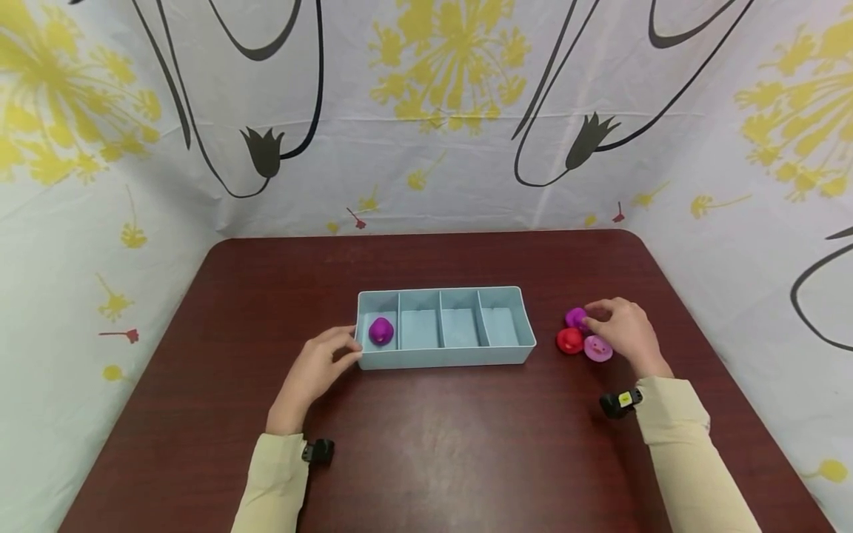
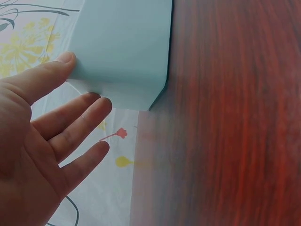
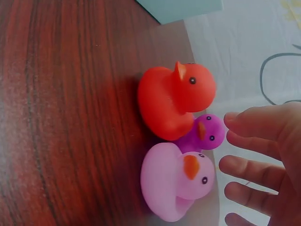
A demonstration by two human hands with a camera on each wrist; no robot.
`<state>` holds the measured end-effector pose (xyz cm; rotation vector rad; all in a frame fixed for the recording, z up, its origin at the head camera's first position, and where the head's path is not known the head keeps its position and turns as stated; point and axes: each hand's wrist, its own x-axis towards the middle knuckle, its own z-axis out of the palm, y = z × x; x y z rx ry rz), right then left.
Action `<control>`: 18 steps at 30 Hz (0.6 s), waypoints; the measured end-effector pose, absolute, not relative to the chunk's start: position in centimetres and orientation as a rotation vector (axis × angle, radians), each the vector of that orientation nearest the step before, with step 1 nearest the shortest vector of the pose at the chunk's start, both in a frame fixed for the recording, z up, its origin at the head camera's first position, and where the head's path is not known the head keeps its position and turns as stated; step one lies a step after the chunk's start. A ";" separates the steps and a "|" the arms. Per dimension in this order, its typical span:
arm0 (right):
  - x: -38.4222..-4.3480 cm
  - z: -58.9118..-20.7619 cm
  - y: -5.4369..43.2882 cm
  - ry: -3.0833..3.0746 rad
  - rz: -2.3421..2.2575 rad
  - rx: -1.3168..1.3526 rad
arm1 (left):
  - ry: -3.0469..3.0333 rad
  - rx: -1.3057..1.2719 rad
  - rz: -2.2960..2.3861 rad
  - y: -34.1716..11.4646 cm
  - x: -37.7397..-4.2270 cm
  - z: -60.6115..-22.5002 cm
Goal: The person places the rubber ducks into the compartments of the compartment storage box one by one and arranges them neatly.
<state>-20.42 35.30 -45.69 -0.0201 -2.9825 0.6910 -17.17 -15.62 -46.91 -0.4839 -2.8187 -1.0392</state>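
My left hand (image 1: 320,370) touches the left end of a pale blue tray (image 1: 446,358), its thumb at the front corner and fingers along the end wall. In the left wrist view, the thumb and fingers are fairly straight. A dark purple toy duck (image 1: 381,331) sits in the tray's leftmost compartment. Right of the tray, my right hand (image 1: 625,331) reaches over three rubber ducks: a red one (image 3: 160,103), a pink one (image 3: 162,181) and a small purple one (image 3: 211,132). Its thumb and index fingertips are right at the small purple duck's head, with the other fingers extended.
The tray has three dividers, and its other compartments (image 1: 463,318) hold nothing. A dark reddish-brown wooden table (image 1: 426,437) lies under everything. White cloth (image 1: 426,170) with yellow and grey flower prints hangs behind it and at both sides.
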 end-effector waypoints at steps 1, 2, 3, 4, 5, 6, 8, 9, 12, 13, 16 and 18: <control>-20.5 -45.8 35.3 -2.986 0.697 -0.021 | -2.821 -0.482 -1.038 -15.6 -17.2 -46.9; -20.5 -45.9 35.3 -2.988 0.702 -0.020 | -2.822 -0.482 -1.038 -15.6 -17.2 -46.9; -20.5 -46.0 35.3 -2.988 0.706 -0.021 | -2.822 -0.480 -1.039 -15.6 -17.2 -46.9; -20.4 -46.1 35.3 -2.987 0.712 -0.024 | -2.821 -0.483 -1.043 -15.6 -17.2 -47.0; -20.3 -46.2 35.3 -2.985 0.717 -0.028 | -2.819 -0.484 -1.046 -15.6 -17.2 -47.0; -20.3 -46.2 35.3 -2.981 0.726 -0.028 | -2.816 -0.484 -1.053 -15.6 -17.2 -47.0; -20.1 -46.2 35.2 -2.973 0.746 -0.028 | -2.809 -0.485 -1.059 -15.6 -17.2 -47.0; -20.0 -46.2 35.2 -2.968 0.755 -0.028 | -2.806 -0.485 -1.064 -15.6 -17.2 -47.0; -19.8 -46.2 35.0 -2.947 0.772 -0.021 | -2.802 -0.483 -1.072 -15.6 -17.2 -46.9; -19.8 -46.3 35.0 -2.941 0.772 -0.020 | -2.802 -0.483 -1.072 -15.6 -17.2 -47.0; -19.5 -46.4 34.9 -2.918 0.766 -0.007 | -2.804 -0.484 -1.075 -15.7 -17.3 -47.0; -19.4 -46.4 34.7 -2.901 0.765 0.009 | -2.804 -0.487 -1.073 -15.6 -17.3 -47.0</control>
